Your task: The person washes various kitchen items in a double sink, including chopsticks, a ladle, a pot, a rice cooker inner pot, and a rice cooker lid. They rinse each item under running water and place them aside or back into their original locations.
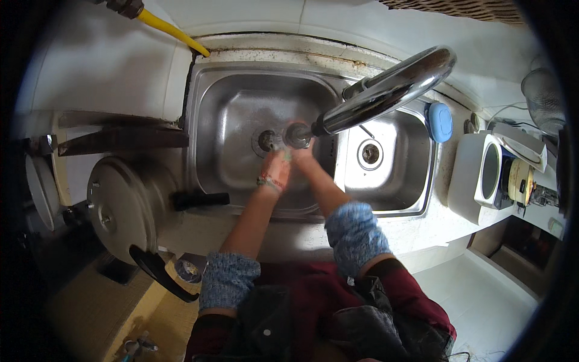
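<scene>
Both my hands are together over the large left basin of a stainless steel double sink [235, 181], under the tip of a chrome faucet [389, 92]. My left hand [277, 165], with a beaded bracelet [271, 182] at the wrist, is blurred and lies just right of the basin drain [267, 141]. My right hand [302, 151] is beside it, partly hidden by the faucet's nozzle [298, 135]. Whether the fingers hold anything cannot be made out. Knitted blue-grey cuffs are pushed up on both forearms.
A large metal pressure cooker [124, 208] with black handles stands left of the sink, one handle reaching its rim. A blue soap box [439, 122] sits at the right basin's edge. Farther right is a white container [466, 176]. A yellow hose [174, 32] runs at upper left.
</scene>
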A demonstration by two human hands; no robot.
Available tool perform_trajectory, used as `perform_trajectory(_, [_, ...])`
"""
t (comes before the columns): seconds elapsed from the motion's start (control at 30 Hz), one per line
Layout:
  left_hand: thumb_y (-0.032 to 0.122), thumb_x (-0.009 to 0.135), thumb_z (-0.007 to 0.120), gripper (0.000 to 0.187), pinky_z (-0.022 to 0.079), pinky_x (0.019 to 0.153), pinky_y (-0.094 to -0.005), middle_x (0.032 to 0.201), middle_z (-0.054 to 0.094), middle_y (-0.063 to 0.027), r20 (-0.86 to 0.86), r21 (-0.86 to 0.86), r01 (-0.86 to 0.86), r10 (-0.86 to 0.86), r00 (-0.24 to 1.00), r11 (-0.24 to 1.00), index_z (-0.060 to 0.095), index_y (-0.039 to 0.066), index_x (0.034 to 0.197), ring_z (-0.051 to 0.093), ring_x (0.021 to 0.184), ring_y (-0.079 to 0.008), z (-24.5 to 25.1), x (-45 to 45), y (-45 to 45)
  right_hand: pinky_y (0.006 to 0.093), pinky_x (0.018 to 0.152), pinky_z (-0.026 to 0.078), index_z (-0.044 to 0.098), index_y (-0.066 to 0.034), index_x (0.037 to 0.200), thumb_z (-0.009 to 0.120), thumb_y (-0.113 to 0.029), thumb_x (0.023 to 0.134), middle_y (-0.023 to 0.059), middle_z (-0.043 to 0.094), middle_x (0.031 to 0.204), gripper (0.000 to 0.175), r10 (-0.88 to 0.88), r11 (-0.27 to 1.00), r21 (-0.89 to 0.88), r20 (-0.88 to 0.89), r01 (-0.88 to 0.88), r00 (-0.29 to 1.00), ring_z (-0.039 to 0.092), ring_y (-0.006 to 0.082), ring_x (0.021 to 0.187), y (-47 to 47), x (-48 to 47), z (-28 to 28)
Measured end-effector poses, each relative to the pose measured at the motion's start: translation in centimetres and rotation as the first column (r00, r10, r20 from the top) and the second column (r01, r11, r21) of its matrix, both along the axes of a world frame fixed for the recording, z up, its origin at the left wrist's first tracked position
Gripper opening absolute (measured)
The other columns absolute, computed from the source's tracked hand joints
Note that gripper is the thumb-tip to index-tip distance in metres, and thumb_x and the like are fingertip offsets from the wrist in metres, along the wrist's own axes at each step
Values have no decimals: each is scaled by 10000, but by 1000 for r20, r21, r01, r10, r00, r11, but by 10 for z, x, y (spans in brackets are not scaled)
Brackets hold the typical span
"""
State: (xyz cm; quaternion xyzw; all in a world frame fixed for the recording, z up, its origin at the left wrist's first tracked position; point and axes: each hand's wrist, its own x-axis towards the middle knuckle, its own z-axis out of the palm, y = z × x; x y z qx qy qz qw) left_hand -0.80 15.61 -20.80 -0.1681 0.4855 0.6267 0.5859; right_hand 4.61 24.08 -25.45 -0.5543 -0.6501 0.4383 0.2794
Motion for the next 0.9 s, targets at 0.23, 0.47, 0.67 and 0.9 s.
perform_trajectory(0.23, [159, 882, 553, 282, 440, 937, -391, 1093, 598, -76, -154, 154, -41, 65, 986, 987, 532, 51, 1141, 569, 1031, -215, 22, -30, 7, 357, 742, 470, 627, 45, 921, 599, -112, 799, 209, 658, 887, 201, -327, 936, -205, -212, 286, 921, 643, 265, 853, 36, 7, 11])
perform_trajectory(0.47, [319, 942, 442, 343, 397, 983, -350, 1243, 503, -62, 177, 319, 83, -145, 973, 944, 487, 143, 1233, 455, 1173, -189, -39, -21, 9, 349, 772, 461, 599, -21, 936, 537, -221, 878, 183, 615, 828, 217, 243, 957, -145, -77, -252, 967, 605, 296, 847, -35, -12, 99])
perform_trajectory(0.67, [17, 833, 570, 309, 444, 924, -355, 1105, 567, -66, 65, 31, -36, 34, 997, 999, 541, 88, 1132, 542, 1041, -202, -50, 11, -9, 396, 757, 459, 569, -24, 896, 471, -297, 930, 200, 599, 810, 292, -48, 999, -4, 9, 48, 999, 581, 370, 839, 0, 8, 54])
perform_trajectory(0.9, [157, 837, 613, 318, 465, 870, -373, 1082, 577, -54, -83, 180, -60, 76, 994, 982, 536, 50, 1126, 555, 1009, -200, 30, -9, 15, 399, 873, 460, 581, -55, 999, 376, -406, 951, 109, 636, 994, 409, -750, 440, -848, -528, -295, 398, 591, 272, 958, -2, 25, 31])
